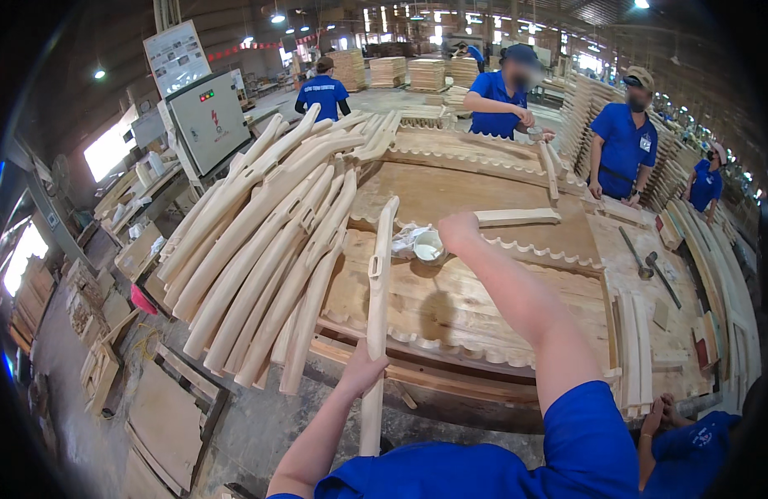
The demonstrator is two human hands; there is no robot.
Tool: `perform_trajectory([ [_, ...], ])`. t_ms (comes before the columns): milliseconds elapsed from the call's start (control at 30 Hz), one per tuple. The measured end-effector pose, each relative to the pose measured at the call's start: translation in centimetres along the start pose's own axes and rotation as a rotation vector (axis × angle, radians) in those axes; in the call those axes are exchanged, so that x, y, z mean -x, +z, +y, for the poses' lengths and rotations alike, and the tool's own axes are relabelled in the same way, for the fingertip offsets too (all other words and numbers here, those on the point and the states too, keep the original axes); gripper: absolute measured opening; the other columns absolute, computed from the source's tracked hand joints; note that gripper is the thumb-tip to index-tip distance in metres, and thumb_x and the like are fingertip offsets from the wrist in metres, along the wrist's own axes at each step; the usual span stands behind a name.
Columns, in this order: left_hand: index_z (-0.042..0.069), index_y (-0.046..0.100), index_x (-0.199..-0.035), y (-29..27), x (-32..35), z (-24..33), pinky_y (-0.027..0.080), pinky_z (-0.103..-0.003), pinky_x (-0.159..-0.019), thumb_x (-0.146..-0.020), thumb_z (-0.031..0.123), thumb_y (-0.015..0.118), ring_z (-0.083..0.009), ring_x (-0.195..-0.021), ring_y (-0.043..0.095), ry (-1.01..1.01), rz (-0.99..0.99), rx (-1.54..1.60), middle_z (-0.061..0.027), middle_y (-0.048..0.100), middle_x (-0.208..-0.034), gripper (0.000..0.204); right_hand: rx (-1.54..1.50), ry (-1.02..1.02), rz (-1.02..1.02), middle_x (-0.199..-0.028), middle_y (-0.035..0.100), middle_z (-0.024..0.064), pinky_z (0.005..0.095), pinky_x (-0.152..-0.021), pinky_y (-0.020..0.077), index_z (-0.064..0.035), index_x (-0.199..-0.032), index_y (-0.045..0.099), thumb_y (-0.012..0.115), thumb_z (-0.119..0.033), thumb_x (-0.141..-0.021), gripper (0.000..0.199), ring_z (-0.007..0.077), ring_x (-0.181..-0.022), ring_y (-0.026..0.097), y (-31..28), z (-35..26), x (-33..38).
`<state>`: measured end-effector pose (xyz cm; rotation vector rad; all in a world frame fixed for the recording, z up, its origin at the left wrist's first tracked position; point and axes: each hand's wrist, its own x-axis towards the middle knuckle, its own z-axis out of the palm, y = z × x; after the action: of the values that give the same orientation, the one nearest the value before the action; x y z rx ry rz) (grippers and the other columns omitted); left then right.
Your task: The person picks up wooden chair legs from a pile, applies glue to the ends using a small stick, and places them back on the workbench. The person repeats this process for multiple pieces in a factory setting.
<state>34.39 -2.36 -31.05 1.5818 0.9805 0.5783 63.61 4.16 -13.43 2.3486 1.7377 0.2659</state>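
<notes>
while right hand (457, 230) hides cup (428, 247), contents unseen

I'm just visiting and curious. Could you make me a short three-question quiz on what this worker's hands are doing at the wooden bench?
1. True or false: the left hand grips a long curved wooden piece that lies across the near edge of the workbench.
2. What is the right hand reaching to? A) a hammer B) a small white cup C) a grey cabinet
3. Fill in: a stack of similar curved pieces lies on the ____ side of the held piece.

Key
1. True.
2. B; whether the fingers actually touch the cup cannot be told. The hammer lies apart, further right.
3. Left.
</notes>
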Motion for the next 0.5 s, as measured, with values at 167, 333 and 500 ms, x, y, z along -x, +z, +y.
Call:
perform_trajectory([
  [167,-0.001,0.032,-0.130,-0.8,0.9,0.2,0.050,-0.036,-0.073,-0.074,0.012,0.058,-0.0268,-0.084,0.060,0.001,0.050,0.030,-0.0209,0.054,-0.104,0.063,-0.391,0.081,0.028,-0.101,0.066,0.0138,0.0389,-0.074,0.0517,-0.0072,-0.099,0.068,0.057,-0.018,-0.080,0.025,0.0292,-0.094,0.064,3.1,-0.3,1.3],
  [333,0.007,0.022,-0.136,0.6,1.4,3.3,0.052,-0.031,-0.050,-0.075,0.000,0.053,-0.0179,-0.061,0.057,-0.069,-0.058,0.319,-0.0136,0.052,-0.088,0.069,-0.939,0.232,0.090,-0.089,0.067,0.0184,0.0381,-0.070,0.0495,-0.0041,-0.090,0.070,0.056,-0.021,-0.077,0.025,0.0291,-0.086,0.064,13.8,3.1,2.8],
  [500,0.012,0.019,-0.138,-0.2,1.5,2.6,0.051,-0.031,-0.049,-0.076,-0.003,0.051,-0.0163,-0.061,0.055,-0.061,-0.058,0.255,-0.0093,0.050,-0.082,0.072,-1.433,0.324,0.042,-0.070,0.063,0.0119,0.0316,-0.062,0.0460,-0.0014,-0.083,0.070,0.058,-0.025,-0.079,0.026,0.0196,-0.068,0.060,16.8,1.8,4.3],
])
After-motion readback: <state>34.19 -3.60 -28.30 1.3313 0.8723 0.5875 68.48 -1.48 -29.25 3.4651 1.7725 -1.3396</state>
